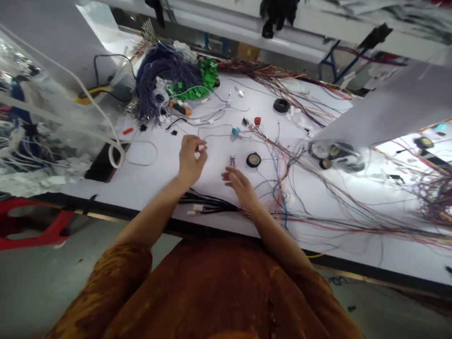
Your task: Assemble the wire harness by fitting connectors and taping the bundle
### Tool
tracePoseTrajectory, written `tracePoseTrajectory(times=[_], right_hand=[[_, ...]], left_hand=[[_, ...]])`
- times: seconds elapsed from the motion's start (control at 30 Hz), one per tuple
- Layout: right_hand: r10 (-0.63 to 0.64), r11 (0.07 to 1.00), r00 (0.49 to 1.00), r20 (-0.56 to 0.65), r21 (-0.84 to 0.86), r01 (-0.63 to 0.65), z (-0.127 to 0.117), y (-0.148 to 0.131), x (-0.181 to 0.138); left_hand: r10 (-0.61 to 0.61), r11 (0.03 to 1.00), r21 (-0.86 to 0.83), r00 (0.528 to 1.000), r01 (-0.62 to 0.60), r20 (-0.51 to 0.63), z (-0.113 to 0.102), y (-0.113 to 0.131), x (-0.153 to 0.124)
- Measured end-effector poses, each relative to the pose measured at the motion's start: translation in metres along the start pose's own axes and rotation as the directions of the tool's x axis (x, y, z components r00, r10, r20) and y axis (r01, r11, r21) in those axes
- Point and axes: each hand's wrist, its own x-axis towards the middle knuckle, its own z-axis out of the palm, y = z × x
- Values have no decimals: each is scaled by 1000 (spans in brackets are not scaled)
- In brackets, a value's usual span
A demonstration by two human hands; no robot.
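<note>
My left hand [190, 161] is raised over the white tabletop, thumb and forefinger curled together in a pinch. What sits between those fingertips is too small to make out. A thin grey wire [215, 135] lies just beyond them. To the right, my right hand [242, 184] has its fingers bent loosely around a small bunch of thin wires [232, 161], whose metal-tipped ends stick out past the fingertips. Below the hands lies a harness of black-sleeved branches [215, 203] with a white connector [197, 207]. A black tape roll [253, 160] rests beside my right hand.
Purple wires [155, 70] with green connectors [208, 70] are heaped at the back left. A teal connector [235, 131], a red connector [257, 121] and another black tape roll [281, 105] lie farther back. Long loose wires [335, 183] cross the right side. A red stool [35, 235] stands lower left.
</note>
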Motion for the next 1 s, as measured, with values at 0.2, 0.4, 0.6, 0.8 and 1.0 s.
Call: tracePoseTrajectory(times=[0.2, 0.4, 0.6, 0.8, 1.0], right_hand=[[124, 917, 963, 241, 343, -204, 36, -54, 62], [-45, 927, 999, -11, 372, 46, -8, -109, 79], [-246, 896, 968, -45, 371, 245, 6, -123, 11], [-297, 870, 888, -350, 283, 403, 6, -96, -69], [-274, 866, 837, -475, 256, 429, -16, -66, -129]], left_hand=[[-78, 969, -217, 980, 117, 182, -10, 59, -71], [-498, 701, -405, 809, 587, 311, -38, 24, -91], [-240, 631, -593, 853, 499, 463, -25, 59, -80], [-104, 386, -558, 636, 734, 765, -5, 106, -104], [-7, 280, -380, 398, 882, 918, -3, 127, -146]])
